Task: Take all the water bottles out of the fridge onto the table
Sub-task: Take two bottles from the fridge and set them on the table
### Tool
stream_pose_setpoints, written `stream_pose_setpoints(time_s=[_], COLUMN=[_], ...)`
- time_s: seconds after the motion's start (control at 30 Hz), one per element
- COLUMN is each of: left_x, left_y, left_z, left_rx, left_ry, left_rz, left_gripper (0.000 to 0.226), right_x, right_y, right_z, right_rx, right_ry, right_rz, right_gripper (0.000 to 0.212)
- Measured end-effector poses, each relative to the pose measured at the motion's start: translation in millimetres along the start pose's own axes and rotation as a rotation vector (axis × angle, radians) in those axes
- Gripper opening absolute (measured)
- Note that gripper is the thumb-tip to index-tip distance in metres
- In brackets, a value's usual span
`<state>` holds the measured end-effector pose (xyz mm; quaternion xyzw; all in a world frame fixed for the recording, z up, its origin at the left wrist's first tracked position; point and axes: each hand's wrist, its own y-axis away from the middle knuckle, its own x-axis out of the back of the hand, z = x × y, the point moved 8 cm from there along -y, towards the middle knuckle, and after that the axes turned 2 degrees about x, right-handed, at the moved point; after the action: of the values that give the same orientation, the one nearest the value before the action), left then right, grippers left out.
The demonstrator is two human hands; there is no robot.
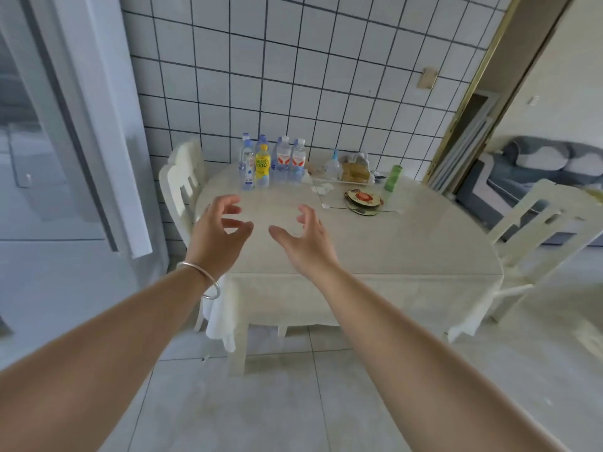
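Note:
Several bottles stand upright in a cluster at the far left of the cream table (408, 243), by the tiled wall. Two clear water bottles with red-and-white labels (291, 162) stand side by side, a yellow drink bottle (262, 168) stands left of them, and a clear bottle with a blue label (247, 168) is leftmost. My left hand (217, 234) and my right hand (301, 241) hover over the table's near left part, a short way in front of the bottles. Both hands hold nothing, fingers spread and curled. The fridge (65, 141) fills the left side, its inside hidden.
A white chair (181, 184) stands at the table's left end and another chair (541, 230) at its right. Farther right on the table are a round tin (362, 200), a green cup (393, 178), a wire rack with bags (354, 172) and a pump bottle (332, 164).

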<state>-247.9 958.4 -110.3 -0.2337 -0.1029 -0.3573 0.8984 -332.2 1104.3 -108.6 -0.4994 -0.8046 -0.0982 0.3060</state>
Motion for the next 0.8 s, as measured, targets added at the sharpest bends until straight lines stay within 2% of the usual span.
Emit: stream_pose_setpoints(time_s=[0.27, 0.47, 0.63, 0.8], left_x=[114.5, 228.4, 332.9, 431.8], left_y=[66.6, 82.7, 58.5, 3.5], left_z=[-29.1, -70.9, -104.1, -139.9], left_rx=[0.098, 0.176, 0.124, 0.122], left_ry=[0.004, -0.054, -0.042, -0.037], left_rz=[0.240, 0.389, 0.422, 0.396], left_gripper=[0.031, 0.032, 0.032, 0.032], right_x=[-86.4, -172.2, -264.3, -340.5], right_y=[63.5, 91.7, 94.7, 63.2], right_z=[-57.6, -141.7, -230.7, -314.8], right_rx=[0.122, 0.236, 0.346, 0.311], right_ry=[-0.001, -0.026, -0.018, -0.077], right_rz=[-0.185, -0.317, -0.384, -0.348], right_gripper=[0.057, 0.052, 0.050, 0.048])
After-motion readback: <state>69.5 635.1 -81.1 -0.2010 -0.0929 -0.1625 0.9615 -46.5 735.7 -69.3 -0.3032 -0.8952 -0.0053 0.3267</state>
